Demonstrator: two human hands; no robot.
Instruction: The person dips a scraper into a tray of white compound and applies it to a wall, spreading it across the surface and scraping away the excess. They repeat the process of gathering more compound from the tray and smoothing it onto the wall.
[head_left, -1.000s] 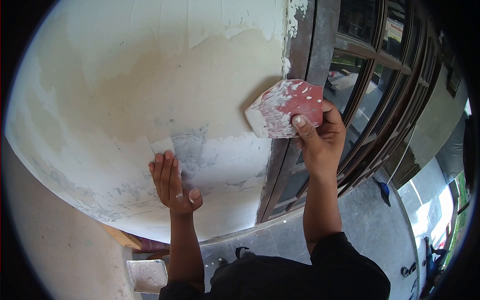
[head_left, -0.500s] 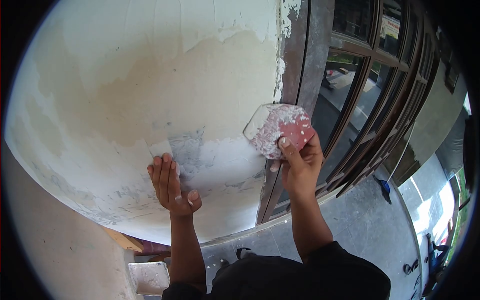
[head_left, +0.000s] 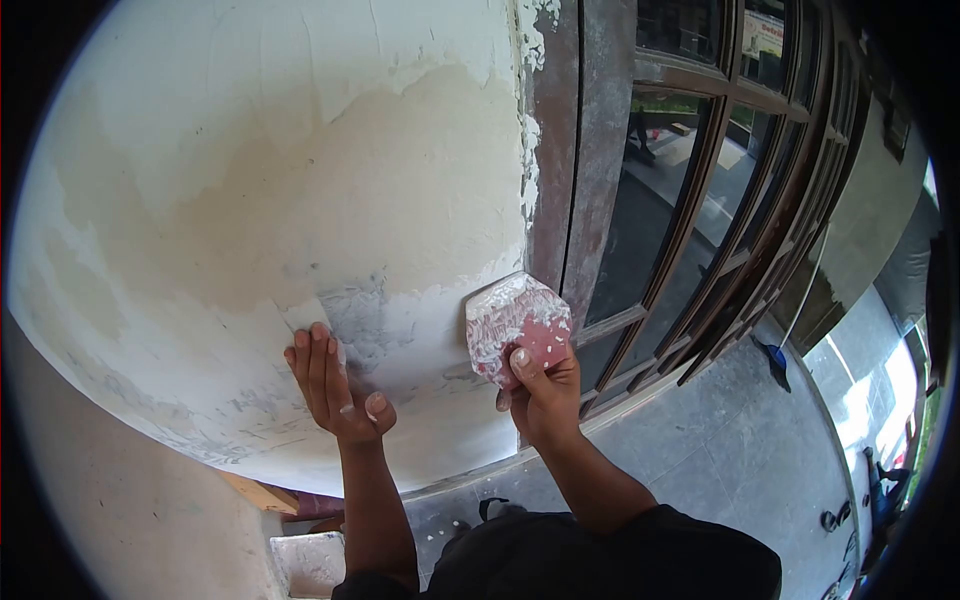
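My right hand [head_left: 545,400] grips a reddish, many-sided flat plate [head_left: 520,330] smeared with white paste, its thumb on the front face. The plate is in front of the wall's right edge, beside the door frame. Further left, my left hand [head_left: 335,390] is raised against the wall [head_left: 400,180], fingers together and thumb apart. A thin, pale, straight-edged piece shows at its fingertips and beside the index finger; the fingers hide most of it. Around the hand the wall has white paste and a grey patch [head_left: 360,320].
A brown frame [head_left: 555,150] with glass panes stands right of the wall. Below left is a white-smeared container [head_left: 308,562] near a wooden piece [head_left: 262,492]. A blue object with a long handle [head_left: 775,365] rests on the grey floor [head_left: 700,440].
The right hand and its plate have moved down and left. My left hand is slightly lower and further left in view. The whole view has shifted a little.
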